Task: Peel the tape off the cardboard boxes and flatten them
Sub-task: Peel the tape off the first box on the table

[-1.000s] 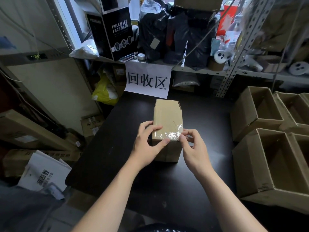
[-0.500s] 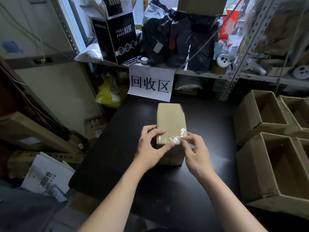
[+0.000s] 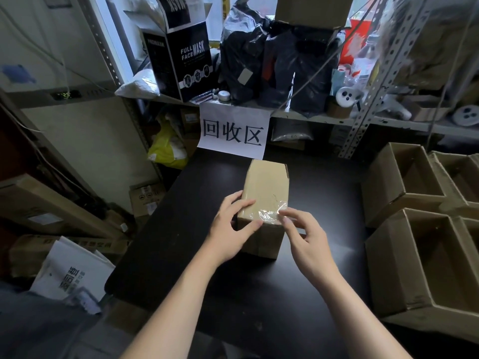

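Cardboard box (image 3: 267, 182) is stood on the black table (image 3: 326, 198) and gripped at its near corner by the left hand (image 3: 229, 230), evidently for steadying, while its clear tape (image 3: 270, 214) is met by the right hand (image 3: 307, 238); whether pinched cannot be told.

One taped box (image 3: 267, 187), at least four open boxes (image 3: 381, 193), one left hand (image 3: 228, 229), one right hand (image 3: 308, 242), one paper sign (image 3: 233, 130)

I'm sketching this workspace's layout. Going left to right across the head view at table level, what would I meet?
White printed paper on the floor → left hand → taped box → right hand → open boxes.
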### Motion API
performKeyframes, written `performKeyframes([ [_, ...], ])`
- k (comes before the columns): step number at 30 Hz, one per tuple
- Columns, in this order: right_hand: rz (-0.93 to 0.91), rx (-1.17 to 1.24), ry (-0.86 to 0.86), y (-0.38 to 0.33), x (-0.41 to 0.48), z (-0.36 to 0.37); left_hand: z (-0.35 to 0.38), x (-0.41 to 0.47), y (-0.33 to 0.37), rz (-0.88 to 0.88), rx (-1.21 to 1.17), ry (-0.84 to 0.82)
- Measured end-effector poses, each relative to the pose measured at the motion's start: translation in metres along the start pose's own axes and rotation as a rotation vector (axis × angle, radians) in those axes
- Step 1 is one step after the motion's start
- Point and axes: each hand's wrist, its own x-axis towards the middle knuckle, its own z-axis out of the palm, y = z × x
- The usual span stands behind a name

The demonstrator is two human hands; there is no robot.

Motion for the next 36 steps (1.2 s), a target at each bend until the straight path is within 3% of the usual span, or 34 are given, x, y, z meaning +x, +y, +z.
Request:
performKeyframes([
  [9, -0.114, -0.232, -0.013, 0.000, 0.017, 0.007, -0.014, 0.004, -0.004, -0.030, -0.137, -0.086],
  [14, -0.095, -0.322, -0.058, -0.005, 0.024, 0.006, -0.008, 0.000, -0.004, 0.044, -0.022, -0.016],
  [20, -0.081, -0.278, 0.020, -0.004, 0.024, 0.003, 0.005, -0.008, 0.001, 0.098, 0.064, 0.025],
  [30, -0.241, -0.218, 0.108, 0.008, 0.008, -0.001, 0.015, -0.007, 0.002, 0.102, 0.102, 0.122],
  [36, -0.160, -0.126, 0.116, -0.002, -0.010, -0.006, 0.024, -0.003, 0.003, 0.068, 0.106, 0.212],
])
